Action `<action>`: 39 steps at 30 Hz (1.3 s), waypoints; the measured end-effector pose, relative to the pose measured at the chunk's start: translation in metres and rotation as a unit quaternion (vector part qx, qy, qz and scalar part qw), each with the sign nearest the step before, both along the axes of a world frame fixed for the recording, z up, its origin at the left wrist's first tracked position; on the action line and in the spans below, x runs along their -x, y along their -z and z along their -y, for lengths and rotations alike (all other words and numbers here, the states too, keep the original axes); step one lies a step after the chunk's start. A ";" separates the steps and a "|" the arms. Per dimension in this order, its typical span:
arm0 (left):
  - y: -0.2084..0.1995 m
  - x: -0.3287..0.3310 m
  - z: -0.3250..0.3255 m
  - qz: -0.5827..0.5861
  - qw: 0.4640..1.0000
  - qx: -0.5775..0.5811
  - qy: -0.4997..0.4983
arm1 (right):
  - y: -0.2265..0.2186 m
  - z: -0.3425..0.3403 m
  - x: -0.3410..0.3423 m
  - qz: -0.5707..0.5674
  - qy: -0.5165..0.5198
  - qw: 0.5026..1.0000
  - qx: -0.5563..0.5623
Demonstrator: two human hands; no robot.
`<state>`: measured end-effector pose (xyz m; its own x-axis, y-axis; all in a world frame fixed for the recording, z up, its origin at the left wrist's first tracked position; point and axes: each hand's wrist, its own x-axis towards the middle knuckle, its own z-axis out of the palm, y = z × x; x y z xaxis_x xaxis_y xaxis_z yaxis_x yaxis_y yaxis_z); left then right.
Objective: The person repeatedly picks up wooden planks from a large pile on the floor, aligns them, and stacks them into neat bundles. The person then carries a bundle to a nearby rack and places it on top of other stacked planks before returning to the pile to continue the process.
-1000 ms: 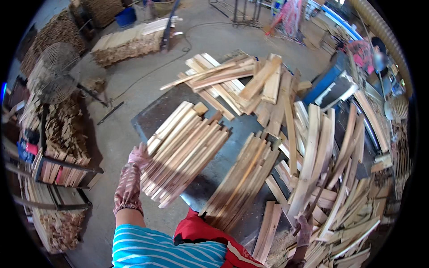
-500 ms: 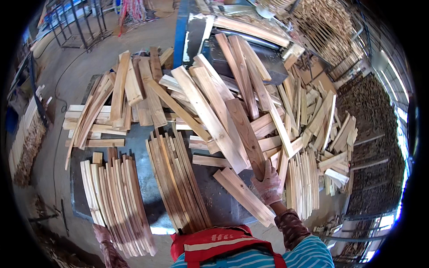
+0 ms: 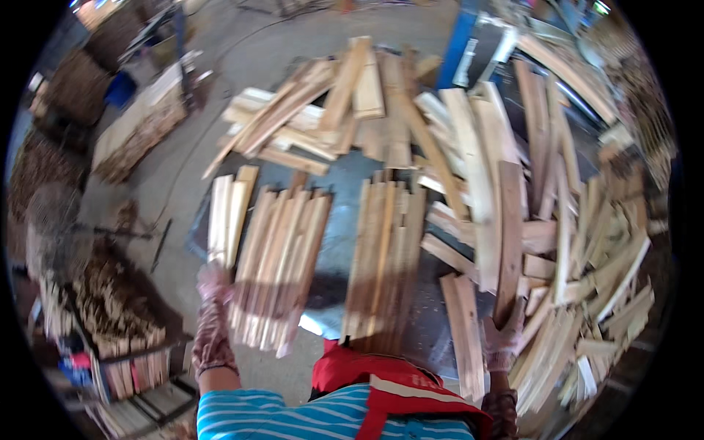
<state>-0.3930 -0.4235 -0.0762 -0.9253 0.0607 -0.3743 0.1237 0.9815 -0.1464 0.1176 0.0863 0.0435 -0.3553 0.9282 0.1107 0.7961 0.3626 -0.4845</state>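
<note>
The right hand [image 3: 502, 341], gloved in pale pink, closes round the near end of a brown plank [image 3: 509, 235], its forearm rising from the lower edge; the plank is long, flat and darker than its neighbours, lying over the pile at the table's right side; the left hand [image 3: 214, 282], gloved too, reaches forward to the near ends of some pale strips [image 3: 224, 213]; its fingers are blurred, so I cannot tell whether it grips; the strips are straight, narrow and creamy, just beside a row of reddish strips [image 3: 282, 257]; off to the left, a dark metal rack [image 3: 147, 350] contains short wood pieces packed close together; a second row of strips [image 3: 381, 257] lies mid-table on the dark tabletop [image 3: 334, 242]; beyond, loose boards [image 3: 367, 95] overlap at angles; farthest, a blue bin [image 3: 121, 89] stands on the floor, its contents too small to tell.
</note>
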 end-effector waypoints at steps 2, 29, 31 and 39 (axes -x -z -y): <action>0.017 -0.009 0.022 -0.006 1.000 0.012 0.018 | -0.006 0.005 0.023 -0.018 -0.085 0.993 -0.075; -0.004 -0.160 -0.172 -0.161 0.890 -0.241 0.351 | 0.034 0.086 0.086 0.128 -0.169 0.969 0.127; 0.007 -0.185 -0.176 -0.035 0.927 -0.137 0.346 | 0.041 0.086 0.072 0.125 -0.159 0.969 0.145; -0.012 -0.186 -0.201 -0.012 0.941 -0.118 0.318 | 0.070 0.090 0.000 0.083 -0.147 0.951 0.261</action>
<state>-0.2071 -0.2224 -0.0645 -0.6823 0.6834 -0.2597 0.6958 0.7161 0.0565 0.1174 -0.0041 -0.0269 -0.5797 0.7001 -0.4169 0.7787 0.3253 -0.5364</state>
